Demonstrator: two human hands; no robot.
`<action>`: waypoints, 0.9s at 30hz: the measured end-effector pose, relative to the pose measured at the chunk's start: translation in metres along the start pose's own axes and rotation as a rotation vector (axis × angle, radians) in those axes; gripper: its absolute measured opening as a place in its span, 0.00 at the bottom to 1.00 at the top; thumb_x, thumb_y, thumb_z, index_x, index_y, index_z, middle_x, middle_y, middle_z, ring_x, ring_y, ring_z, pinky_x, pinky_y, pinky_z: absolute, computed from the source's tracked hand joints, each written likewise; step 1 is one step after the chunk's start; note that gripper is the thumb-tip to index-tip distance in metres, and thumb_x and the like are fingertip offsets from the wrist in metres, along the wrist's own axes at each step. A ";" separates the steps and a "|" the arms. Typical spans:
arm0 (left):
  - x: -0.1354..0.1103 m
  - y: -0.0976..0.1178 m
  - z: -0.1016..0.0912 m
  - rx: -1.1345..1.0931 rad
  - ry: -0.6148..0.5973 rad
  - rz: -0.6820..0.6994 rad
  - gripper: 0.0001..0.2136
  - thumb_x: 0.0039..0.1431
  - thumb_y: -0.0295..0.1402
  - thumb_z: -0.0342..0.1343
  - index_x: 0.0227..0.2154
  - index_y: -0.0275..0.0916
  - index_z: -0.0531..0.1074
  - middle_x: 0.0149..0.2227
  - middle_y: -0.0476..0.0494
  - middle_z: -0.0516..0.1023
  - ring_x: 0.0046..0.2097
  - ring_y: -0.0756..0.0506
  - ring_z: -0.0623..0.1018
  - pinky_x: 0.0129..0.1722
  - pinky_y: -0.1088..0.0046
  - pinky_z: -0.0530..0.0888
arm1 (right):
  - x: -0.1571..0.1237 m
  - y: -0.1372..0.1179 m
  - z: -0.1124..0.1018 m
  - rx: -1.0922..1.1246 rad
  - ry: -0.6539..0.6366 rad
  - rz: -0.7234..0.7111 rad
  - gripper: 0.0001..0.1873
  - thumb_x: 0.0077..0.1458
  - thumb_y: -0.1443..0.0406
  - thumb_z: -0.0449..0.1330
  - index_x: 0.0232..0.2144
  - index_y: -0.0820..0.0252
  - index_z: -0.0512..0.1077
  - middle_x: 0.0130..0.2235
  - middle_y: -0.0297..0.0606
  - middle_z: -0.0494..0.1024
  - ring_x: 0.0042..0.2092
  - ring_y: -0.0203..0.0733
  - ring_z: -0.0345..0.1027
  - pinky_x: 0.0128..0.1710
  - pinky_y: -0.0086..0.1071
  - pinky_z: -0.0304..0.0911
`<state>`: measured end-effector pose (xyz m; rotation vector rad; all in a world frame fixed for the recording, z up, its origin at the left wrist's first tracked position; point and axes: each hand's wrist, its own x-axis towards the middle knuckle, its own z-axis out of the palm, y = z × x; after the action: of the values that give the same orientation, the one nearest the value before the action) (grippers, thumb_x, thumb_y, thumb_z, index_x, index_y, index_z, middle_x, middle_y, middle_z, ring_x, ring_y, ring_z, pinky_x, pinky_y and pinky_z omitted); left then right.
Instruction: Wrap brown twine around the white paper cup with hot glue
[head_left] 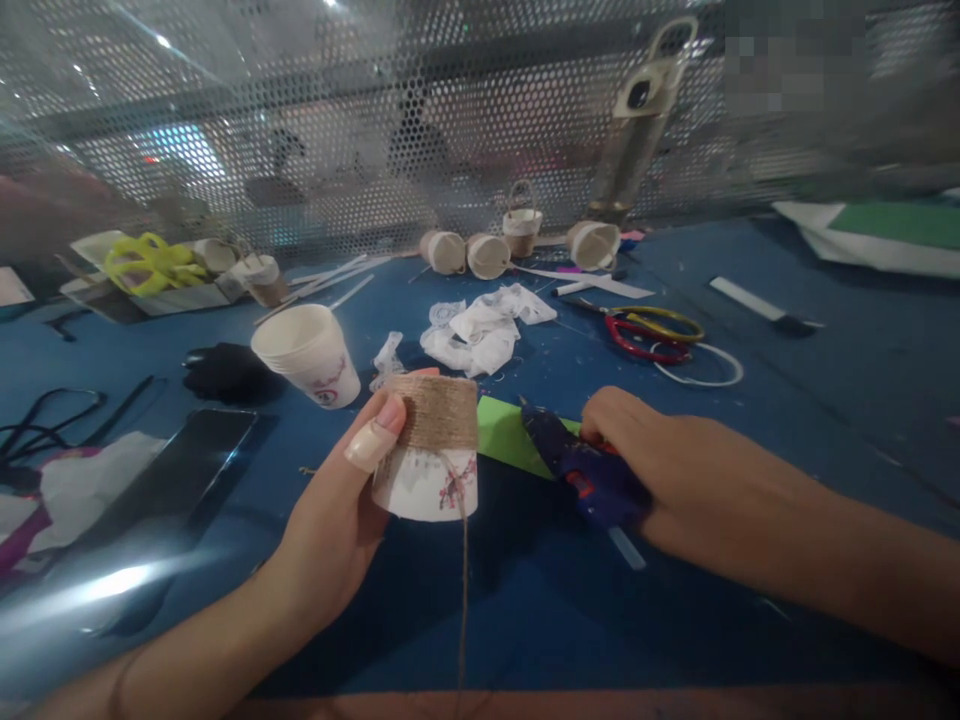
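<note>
My left hand [341, 500] grips a small paper cup [425, 487], its upper part in this view wound with brown twine [439, 415] and its lower part white with a pink blossom print. A loose strand of the twine hangs down past the table's front edge. A bandage [367, 445] wraps my left thumb. My right hand [630, 440] is closed round a dark blue hot glue gun [581, 465], whose nozzle points up and left, apart from the cup. A clear glue stick [626, 548] shows at its back end. Beneath the gun lies a green paper piece [510, 435].
White paper cups [307, 350] are stacked at left, near a dark phone [180, 490]. Crumpled white lace [487, 325] lies mid-table, with scissors [649, 330] to its right. Several twine-wrapped cups [487, 256] line the back by a perforated metal screen [375, 130]. Yellow-handled scissors [154, 265] rest far left.
</note>
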<state>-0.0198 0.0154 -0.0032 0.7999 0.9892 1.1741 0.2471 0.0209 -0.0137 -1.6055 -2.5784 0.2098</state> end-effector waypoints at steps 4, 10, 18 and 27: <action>0.000 0.000 0.001 0.011 -0.005 0.000 0.21 0.58 0.48 0.68 0.50 0.45 0.82 0.50 0.43 0.85 0.47 0.40 0.82 0.38 0.71 0.80 | 0.002 0.006 -0.007 0.093 -0.068 0.039 0.20 0.44 0.73 0.61 0.40 0.52 0.62 0.27 0.30 0.75 0.24 0.46 0.71 0.22 0.35 0.42; -0.001 0.000 0.003 0.039 0.019 0.009 0.20 0.58 0.48 0.67 0.50 0.44 0.82 0.51 0.42 0.84 0.48 0.39 0.82 0.40 0.69 0.79 | 0.004 0.026 -0.013 0.181 -0.148 0.098 0.14 0.52 0.65 0.65 0.40 0.50 0.68 0.31 0.30 0.80 0.29 0.47 0.76 0.23 0.33 0.55; -0.002 0.002 0.003 0.019 -0.008 -0.012 0.17 0.59 0.46 0.67 0.48 0.44 0.83 0.48 0.45 0.85 0.45 0.43 0.82 0.40 0.74 0.79 | 0.009 0.037 -0.009 0.074 -0.027 -0.009 0.21 0.48 0.47 0.71 0.31 0.51 0.70 0.30 0.34 0.76 0.26 0.46 0.71 0.23 0.35 0.56; -0.003 0.003 0.001 0.039 -0.027 0.001 0.17 0.60 0.47 0.66 0.48 0.46 0.83 0.44 0.47 0.84 0.44 0.43 0.81 0.38 0.74 0.78 | 0.012 0.021 -0.011 0.112 0.000 0.005 0.20 0.51 0.47 0.69 0.33 0.53 0.70 0.30 0.33 0.75 0.26 0.45 0.69 0.24 0.34 0.53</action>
<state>-0.0200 0.0135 0.0006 0.8454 0.9919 1.1450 0.2621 0.0413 -0.0067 -1.5727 -2.5140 0.3476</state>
